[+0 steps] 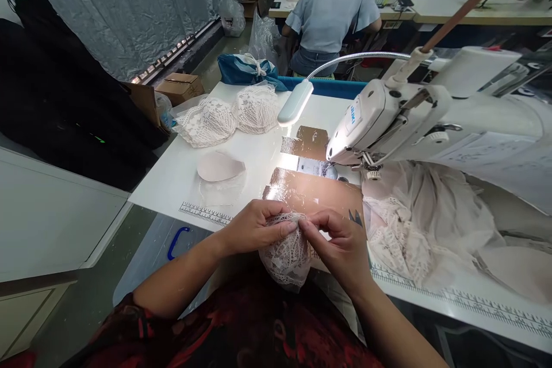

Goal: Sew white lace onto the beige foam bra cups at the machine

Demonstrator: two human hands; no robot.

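Between my hands, at the front edge of the sewing table [166,175], hangs a cream lace bra cup [285,259]. My left hand [263,224] pinches its upper edge between thumb and fingers. On the other side of that edge, my right hand [338,238] pinches the lace with thumb and index finger, the tips nearly meeting the left thumb. Just beyond my hands lies a tan board [314,187] on the table, below the head of a white sewing machine [360,118]. Dark snips [355,218] show beside my right hand.
Two lace-covered cups [256,109] sit at the table's far left, with a plain beige cup [221,167] nearer. A lamp [296,102] hangs over the table. Lace and mesh pieces [401,236] are heaped at the right. A person [328,17] sits ahead, back turned.
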